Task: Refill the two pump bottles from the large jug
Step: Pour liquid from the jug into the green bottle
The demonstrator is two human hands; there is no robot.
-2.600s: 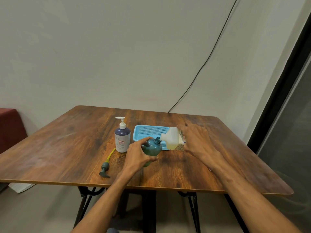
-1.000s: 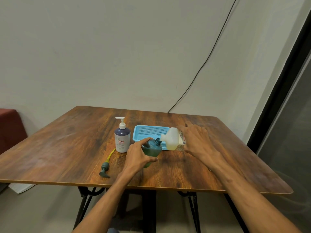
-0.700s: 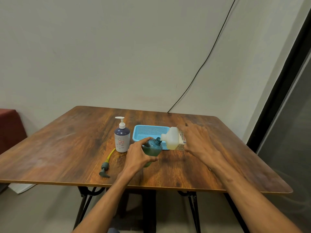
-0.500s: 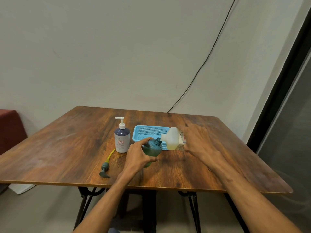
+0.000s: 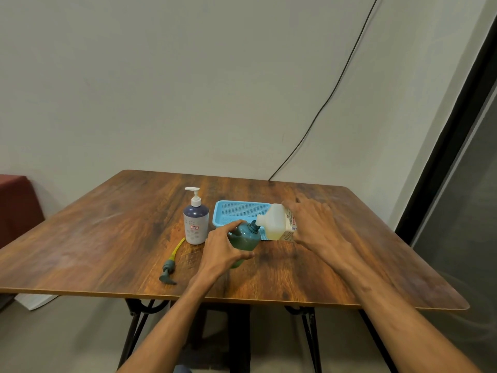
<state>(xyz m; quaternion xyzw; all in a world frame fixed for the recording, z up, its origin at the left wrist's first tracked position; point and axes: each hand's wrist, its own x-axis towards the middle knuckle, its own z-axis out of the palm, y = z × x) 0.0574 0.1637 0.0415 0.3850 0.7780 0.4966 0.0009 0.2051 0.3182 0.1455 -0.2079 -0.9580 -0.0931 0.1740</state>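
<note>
My left hand (image 5: 221,250) grips a teal bottle (image 5: 245,237), tilted toward the right with its neck open. My right hand (image 5: 313,228) holds the translucent jug (image 5: 275,222) of pale yellow liquid, tipped sideways so its spout meets the teal bottle's neck. The teal bottle's pump head (image 5: 170,266) with its yellow tube lies on the table to the left. A white and purple pump bottle (image 5: 195,219) stands upright with its pump on, left of the teal bottle.
A light blue plastic basket (image 5: 236,212) sits on the wooden table (image 5: 107,238) just behind the bottle and jug. A black cable (image 5: 322,106) runs down the wall to the table's back edge. A dark red seat (image 5: 16,200) stands at far left.
Both hands hold nearly the same pose throughout; the jug stays tipped at the teal bottle's neck.
</note>
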